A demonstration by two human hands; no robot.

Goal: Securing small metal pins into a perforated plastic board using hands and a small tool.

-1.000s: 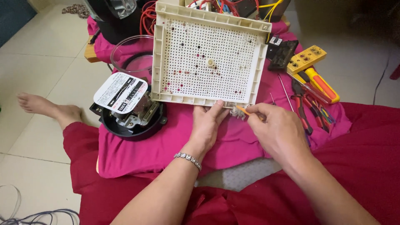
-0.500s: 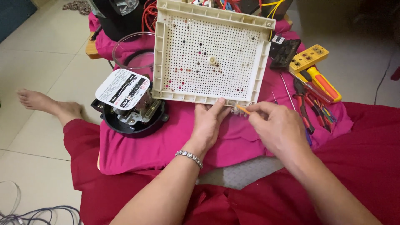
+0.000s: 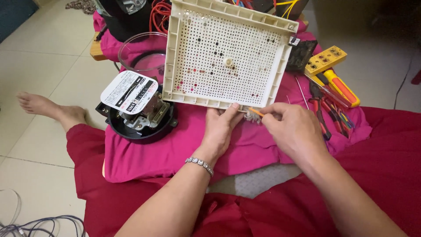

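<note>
A cream plastic perforated board [image 3: 228, 57] with raised rim walls lies tilted on a bright pink cloth [image 3: 175, 149], which is spread over the lap of a person seated on the tiled floor [image 3: 39, 57]. The left hand [image 3: 221, 127], with a silver bracelet [image 3: 199, 164] at the wrist, holds the board's near edge, thumb on top of the rim and its grip clamped on the board. The right hand [image 3: 291, 129] sits just beside it at the same edge, thumb and forefinger pinched together on a thin orange wire [image 3: 255, 112] whose tip meets a small pale fitting at the board's rim.

Left of the board, touching its lower corner, stands a round black meter body [image 3: 140, 120] with a white printed faceplate. Behind it is a clear glass dome cover [image 3: 142, 52]. To the right of the board, on the cloth, lie a yellow multi-socket tester block [image 3: 325, 59], an orange-and-yellow handled screwdriver [image 3: 342, 87] and red-handled pliers [image 3: 320, 107]. Orange cables [image 3: 160, 13] coil at the top, beyond the board. A bare foot [image 3: 44, 107] rests on the floor at the left, and grey wires [image 3: 35, 224] lie in the lower left corner.
</note>
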